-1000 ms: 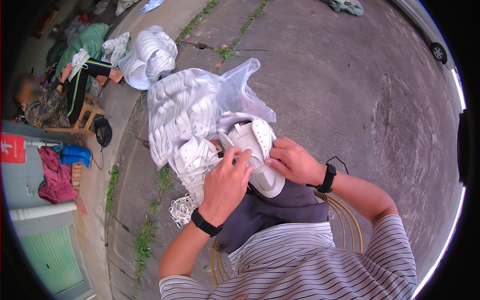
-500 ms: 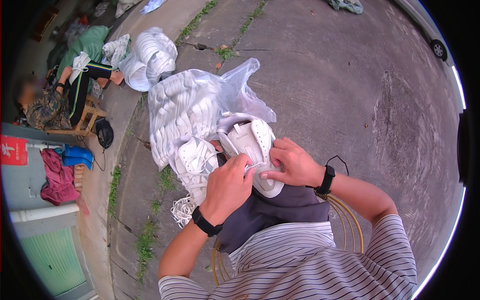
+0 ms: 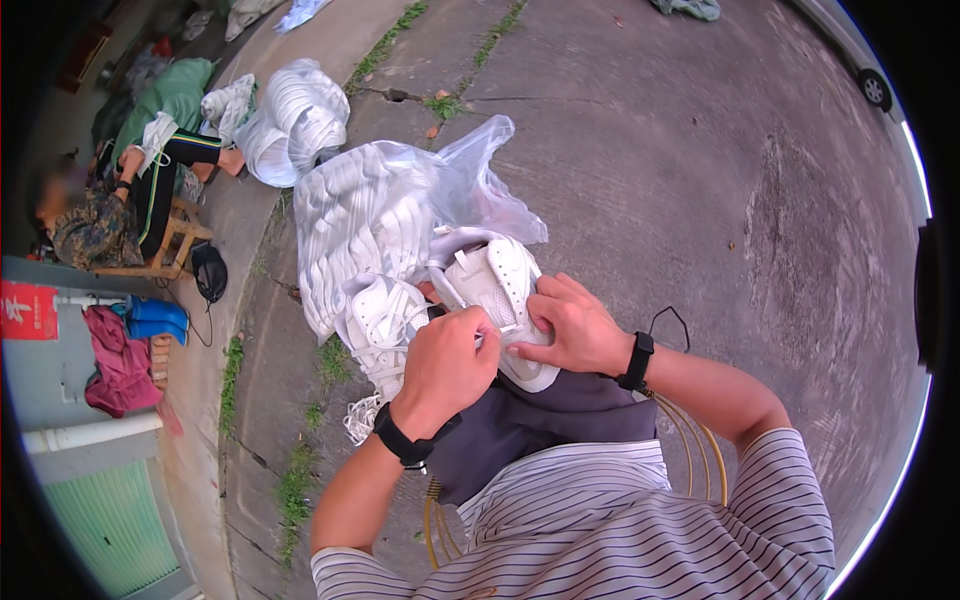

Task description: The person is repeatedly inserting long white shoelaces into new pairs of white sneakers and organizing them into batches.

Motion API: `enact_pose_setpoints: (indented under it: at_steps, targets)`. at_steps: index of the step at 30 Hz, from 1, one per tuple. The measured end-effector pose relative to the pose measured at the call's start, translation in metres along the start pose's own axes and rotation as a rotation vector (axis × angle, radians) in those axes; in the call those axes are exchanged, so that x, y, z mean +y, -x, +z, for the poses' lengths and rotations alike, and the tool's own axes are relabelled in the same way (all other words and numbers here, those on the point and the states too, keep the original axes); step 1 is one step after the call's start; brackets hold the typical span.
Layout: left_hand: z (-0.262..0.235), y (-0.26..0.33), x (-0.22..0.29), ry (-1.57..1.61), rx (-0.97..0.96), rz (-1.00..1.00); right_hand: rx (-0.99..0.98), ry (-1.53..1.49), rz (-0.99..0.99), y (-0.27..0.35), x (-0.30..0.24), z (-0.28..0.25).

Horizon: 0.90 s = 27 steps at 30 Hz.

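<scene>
A white sneaker (image 3: 492,283) rests on my lap, its toe toward me and its tongue standing up. At the front of its lacing, the fingers of my left hand (image 3: 447,362) are pinched on a white shoelace (image 3: 508,328). My right hand (image 3: 583,328) grips the sneaker's right side, thumb over the toe and fingers curled along the edge. Part of the toe is hidden by my hands. Just left of it, a second white shoe (image 3: 378,318) has laces strewn over it. A bundle of white laces (image 3: 361,418) hangs below that shoe.
Clear plastic bags of white shoe parts (image 3: 360,215) lie on the concrete ahead, with another bagged bundle (image 3: 293,125) beyond. At far left, a co-worker (image 3: 105,220) sits on a wooden stool (image 3: 180,238), holding a white piece. I sit on a chair with yellow tubing (image 3: 708,455).
My left hand has turned slightly and shifted a little left and down at the lacing. My right hand has moved slightly left with the sneaker. Both grips remain.
</scene>
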<state>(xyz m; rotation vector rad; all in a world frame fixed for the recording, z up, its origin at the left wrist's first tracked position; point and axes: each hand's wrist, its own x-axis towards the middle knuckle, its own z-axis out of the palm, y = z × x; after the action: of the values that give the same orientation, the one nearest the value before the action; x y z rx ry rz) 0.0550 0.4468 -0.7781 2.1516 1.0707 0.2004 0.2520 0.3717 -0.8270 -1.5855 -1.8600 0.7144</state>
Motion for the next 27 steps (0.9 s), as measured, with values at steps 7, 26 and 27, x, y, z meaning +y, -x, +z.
enact_pose_setpoints:
  at_steps: [7,26,27]
  targets:
    - [0.005,-0.005,-0.006,-0.182,0.103,-0.062,0.041,-0.026,-0.066,0.000,0.010,0.008]
    - [0.023,-0.002,0.011,-0.159,0.122,0.066,0.064,-0.054,-0.025,0.016,0.024,-0.003]
    - [0.024,-0.001,0.008,-0.139,0.140,0.078,0.054,-0.050,-0.034,0.016,0.024,-0.004]
